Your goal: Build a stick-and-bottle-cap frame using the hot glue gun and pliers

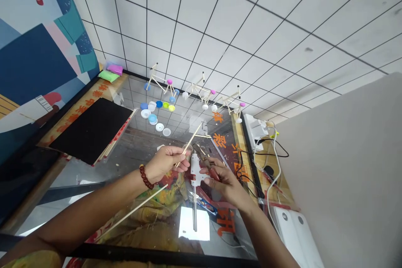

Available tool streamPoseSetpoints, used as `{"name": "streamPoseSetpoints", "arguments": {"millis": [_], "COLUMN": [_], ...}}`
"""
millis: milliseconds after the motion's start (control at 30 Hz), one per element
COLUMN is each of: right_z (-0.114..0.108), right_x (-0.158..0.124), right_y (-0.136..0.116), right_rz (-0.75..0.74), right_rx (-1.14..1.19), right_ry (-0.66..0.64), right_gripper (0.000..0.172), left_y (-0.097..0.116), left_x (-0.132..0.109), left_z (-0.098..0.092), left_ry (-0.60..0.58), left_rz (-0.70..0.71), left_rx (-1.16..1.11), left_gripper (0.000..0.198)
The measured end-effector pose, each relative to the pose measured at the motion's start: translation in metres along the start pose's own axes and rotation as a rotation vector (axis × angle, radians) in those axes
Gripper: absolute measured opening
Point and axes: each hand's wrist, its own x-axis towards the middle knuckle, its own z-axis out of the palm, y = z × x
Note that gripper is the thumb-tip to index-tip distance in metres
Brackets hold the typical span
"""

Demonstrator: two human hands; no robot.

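My left hand (165, 162) is closed around a long thin wooden stick (147, 199) that runs from lower left up past the fingers to the upper right. My right hand (221, 180) grips red-handled pliers (205, 162), whose jaws point toward the stick near my left fingers. A white glue gun (195, 171) lies on the glass table (141, 146) between the two hands, with a glue rod (194, 213) sticking out of its back toward me. A dark beaded bracelet (146, 176) is on my left wrist.
Three stick-and-bottle-cap bicycle models (161, 85) (199, 91) (232, 104) stand along the tiled wall. Several coloured bottle caps (153, 113) lie in front of them. A black board (92, 130) sits at left, a power strip (257, 127) with cables at right, clay packs (111, 72) at the far corner.
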Motion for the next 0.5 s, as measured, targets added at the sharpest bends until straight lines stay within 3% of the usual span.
{"name": "streamPoseSetpoints", "arguments": {"millis": [167,500], "right_z": [0.0025,-0.0013], "right_x": [0.0012,0.0033], "right_y": [-0.0032,-0.0027], "right_rz": [-0.033,-0.026], "right_rx": [-0.098,-0.122], "right_ry": [-0.094,-0.156], "right_gripper": [0.026,0.024], "left_y": [0.0033,0.0063], "left_x": [-0.0033,-0.0029], "left_z": [0.0024,0.0008], "left_ry": [0.009,0.017], "left_rz": [-0.044,-0.068], "left_rx": [0.021,0.034], "left_gripper": [0.037,0.029]}}
